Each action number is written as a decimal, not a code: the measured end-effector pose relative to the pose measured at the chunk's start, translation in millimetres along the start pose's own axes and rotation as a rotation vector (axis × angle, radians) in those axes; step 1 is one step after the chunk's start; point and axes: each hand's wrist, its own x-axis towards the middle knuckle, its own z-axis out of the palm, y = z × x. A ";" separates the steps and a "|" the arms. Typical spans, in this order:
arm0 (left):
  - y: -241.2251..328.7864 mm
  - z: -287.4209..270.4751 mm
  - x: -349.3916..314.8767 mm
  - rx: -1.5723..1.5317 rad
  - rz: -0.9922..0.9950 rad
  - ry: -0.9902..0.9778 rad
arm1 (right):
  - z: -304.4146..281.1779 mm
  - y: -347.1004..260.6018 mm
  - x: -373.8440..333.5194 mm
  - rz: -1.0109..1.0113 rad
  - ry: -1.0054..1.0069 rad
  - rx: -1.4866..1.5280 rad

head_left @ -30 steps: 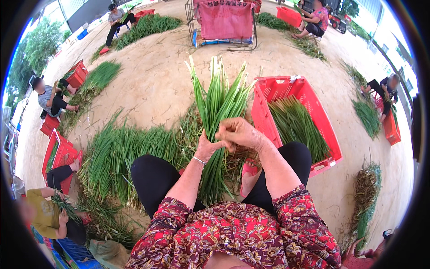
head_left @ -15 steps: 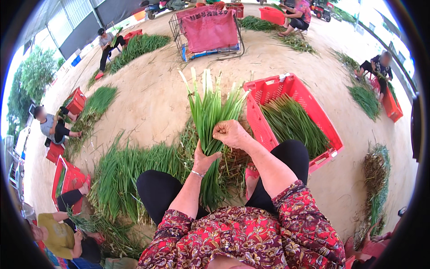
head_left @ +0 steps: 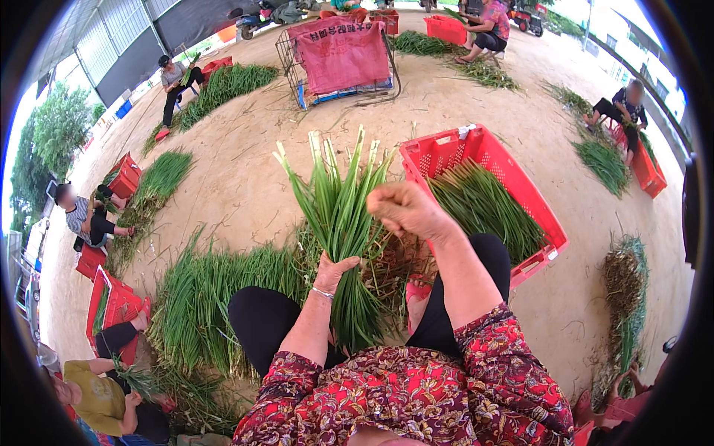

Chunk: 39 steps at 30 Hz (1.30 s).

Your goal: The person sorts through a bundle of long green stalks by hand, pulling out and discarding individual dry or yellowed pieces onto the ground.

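Observation:
A bunch of garlic chives [head_left: 338, 201] stands up in front of me, pale stem ends fanned out at the far side and green leaves hanging toward my lap. My left hand [head_left: 333, 273], with a bracelet at its wrist, is wrapped round the middle of the bunch. Just right of the stems, my right hand [head_left: 407, 210] is raised with its fingers curled closed; whatever it may hold is hidden. Below it lie brown trimmings [head_left: 401, 260]. A heap of loose chives [head_left: 216, 297] spreads over the ground to the left of my knees.
Beyond my right knee sits a red plastic crate [head_left: 439, 149] with chives [head_left: 487, 212] laid in it. A wire cage cart [head_left: 290, 63] draped with a pink sack [head_left: 342, 59] stands farther off. Several people sit around with crates and chive heaps, the nearest person [head_left: 97, 394] at lower left.
My right hand has moved away from the bunch, to the right and slightly nearer the crate. The left hand keeps its hold, and the stem ends have spread and tilted somewhat left.

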 end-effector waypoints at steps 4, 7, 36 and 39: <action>2.7 -0.3 -2.0 0.010 -0.008 -0.086 | -35.3 -5.4 3.4 -0.160 0.305 -0.003; -6.7 -13.3 4.1 0.080 0.031 -0.091 | -40.8 -1.0 17.3 -0.178 0.420 -0.004; 6.5 -7.9 -16.7 0.053 -0.013 -0.032 | -34.3 43.4 35.1 0.084 0.541 -1.078; 0.6 -16.6 -13.3 0.131 0.025 -0.004 | -35.7 44.1 37.5 0.207 0.525 -1.037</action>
